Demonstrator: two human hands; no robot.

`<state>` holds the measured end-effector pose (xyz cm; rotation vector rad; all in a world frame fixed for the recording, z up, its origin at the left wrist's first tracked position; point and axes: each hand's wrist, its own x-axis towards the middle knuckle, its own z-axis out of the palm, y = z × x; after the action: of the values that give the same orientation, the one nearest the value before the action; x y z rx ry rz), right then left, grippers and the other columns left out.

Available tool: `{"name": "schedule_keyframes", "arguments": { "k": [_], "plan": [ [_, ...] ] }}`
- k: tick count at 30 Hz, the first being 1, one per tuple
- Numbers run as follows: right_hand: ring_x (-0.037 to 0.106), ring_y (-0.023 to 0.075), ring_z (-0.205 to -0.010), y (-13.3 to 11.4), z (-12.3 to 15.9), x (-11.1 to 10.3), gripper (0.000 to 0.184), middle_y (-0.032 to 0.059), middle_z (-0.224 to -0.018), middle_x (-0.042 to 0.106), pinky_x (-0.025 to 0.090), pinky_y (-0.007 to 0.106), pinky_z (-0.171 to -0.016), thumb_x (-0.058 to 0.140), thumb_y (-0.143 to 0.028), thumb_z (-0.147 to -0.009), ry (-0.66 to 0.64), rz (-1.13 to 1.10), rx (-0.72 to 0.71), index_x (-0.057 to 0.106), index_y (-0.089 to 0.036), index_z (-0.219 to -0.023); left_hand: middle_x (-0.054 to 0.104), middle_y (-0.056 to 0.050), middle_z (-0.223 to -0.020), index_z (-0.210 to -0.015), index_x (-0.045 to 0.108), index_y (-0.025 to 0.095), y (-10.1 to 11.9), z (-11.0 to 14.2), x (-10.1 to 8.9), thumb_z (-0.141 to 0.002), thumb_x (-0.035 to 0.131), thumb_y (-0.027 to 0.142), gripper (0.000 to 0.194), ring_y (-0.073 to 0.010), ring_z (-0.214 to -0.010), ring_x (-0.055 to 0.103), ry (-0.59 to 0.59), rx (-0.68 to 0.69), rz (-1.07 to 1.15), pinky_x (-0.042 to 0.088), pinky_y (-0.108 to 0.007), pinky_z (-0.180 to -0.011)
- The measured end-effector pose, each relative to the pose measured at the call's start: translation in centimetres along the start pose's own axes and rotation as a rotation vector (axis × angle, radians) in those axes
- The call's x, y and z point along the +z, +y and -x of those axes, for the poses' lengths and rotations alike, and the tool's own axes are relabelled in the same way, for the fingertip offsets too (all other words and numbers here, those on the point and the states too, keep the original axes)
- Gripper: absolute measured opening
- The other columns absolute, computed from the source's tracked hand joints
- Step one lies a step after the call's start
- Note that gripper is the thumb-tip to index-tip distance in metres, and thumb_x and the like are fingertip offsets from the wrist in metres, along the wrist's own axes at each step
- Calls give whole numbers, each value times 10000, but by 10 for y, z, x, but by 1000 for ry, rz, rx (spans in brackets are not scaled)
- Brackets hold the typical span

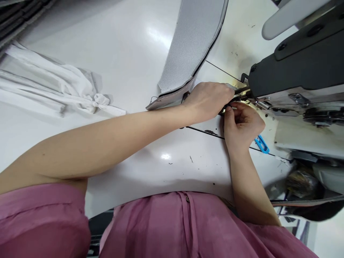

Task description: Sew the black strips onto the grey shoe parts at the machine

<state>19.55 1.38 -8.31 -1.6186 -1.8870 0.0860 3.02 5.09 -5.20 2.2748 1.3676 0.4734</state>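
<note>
So, both bare hands are gathered right at the working end of a dark grey sewing machine head (298,61), over on the right. The left hand (208,100) is held back-up, fingers curled in toward the needle area. Its fingertips are hidden, so it can't be told whether anything is being pinched there. The right hand (243,123) is turned more palm-up just below it, thumb and index finger brought together on a small dark piece (222,111), with the other fingers curled in.

The grey mesh panel (192,46), trimmed in black along one edge, is laid from the top of the view down to the left wrist. Its lower end is partly covered by that wrist, and a loose thread (153,99) is left curling off the corner.

A bright blue plastic handle (261,144) is seen on the table just beside the right wrist, partly hidden by it. Off to the left, some white cloth strips (72,84) are bunched up, knotted near one end. Dark folded material (17,18) is piled in the top left corner. The white tabletop (120,43) is dotted with thread bits and dark specks (191,159), mostly in front of the hands.
</note>
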Motion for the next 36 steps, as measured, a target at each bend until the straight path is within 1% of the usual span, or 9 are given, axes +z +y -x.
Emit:
{"name": "schedule_keyframes", "arguments": {
  "k": [4,7,10,13,21,26,30,33,36],
  "plan": [
    [568,146,-598,0,-3,2,243,30,-714,626,478,317,-631,538,-342,-866,8,12,-15,670,-155,-948,665,-85,-1045,-1069,639,205,1,1,0,-929,362,203,311,-262,-980,621,15,39,-84,453,-338,-740],
    [584,153,-619,-2,-5,2,219,34,-733,643,477,314,-637,543,-336,-857,19,41,-27,670,-165,-909,663,-90,-1055,-1066,639,206,1,2,0,-927,358,205,313,-266,-987,618,2,43,-98,458,-348,-747],
    [590,155,-626,-4,-6,2,204,34,-733,651,469,307,-634,539,-327,-855,25,60,-39,670,-171,-868,658,-77,-1084,-1058,641,243,0,1,0,-923,360,224,313,-262,-1027,602,-17,34,-70,460,-348,-791],
    [589,156,-628,-6,-7,1,203,35,-732,651,459,302,-625,533,-324,-859,26,67,-49,666,-171,-846,655,-70,-1093,-1054,644,256,-1,1,1,-916,371,253,306,-274,-1049,592,-8,23,-19,462,-364,-826],
    [560,160,-629,-10,-6,0,233,41,-726,622,449,313,-619,482,-341,-879,-17,99,-30,642,-173,-849,659,-61,-1087,-1023,648,259,-1,0,3,-901,419,276,260,-277,-1058,589,21,-15,59,458,-365,-856],
    [561,167,-649,-10,-6,0,231,50,-746,620,448,324,-639,472,-326,-876,-20,102,-31,642,-171,-864,659,-55,-1092,-1003,648,263,-1,1,3,-895,443,281,232,-273,-1065,585,20,-27,68,453,-357,-859],
    [550,164,-635,-8,-6,-1,220,40,-716,607,434,317,-626,474,-312,-868,-5,105,-30,646,-176,-853,656,-52,-1077,-957,652,251,-1,1,4,-869,486,268,190,-283,-1050,596,46,-8,135,447,-374,-866],
    [540,159,-620,-9,-7,0,211,33,-689,593,425,310,-614,475,-292,-855,12,96,-40,648,-173,-827,657,-36,-1082,-966,643,256,-2,2,3,-846,501,249,186,-265,-1034,605,65,8,144,447,-367,-870],
    [533,159,-610,-9,-5,1,206,31,-674,584,421,308,-609,473,-275,-841,23,109,-34,649,-172,-814,658,1,-1110,-997,631,260,-4,3,3,-803,493,189,248,-227,-1017,610,74,23,103,459,-337,-833]
  ]
}}
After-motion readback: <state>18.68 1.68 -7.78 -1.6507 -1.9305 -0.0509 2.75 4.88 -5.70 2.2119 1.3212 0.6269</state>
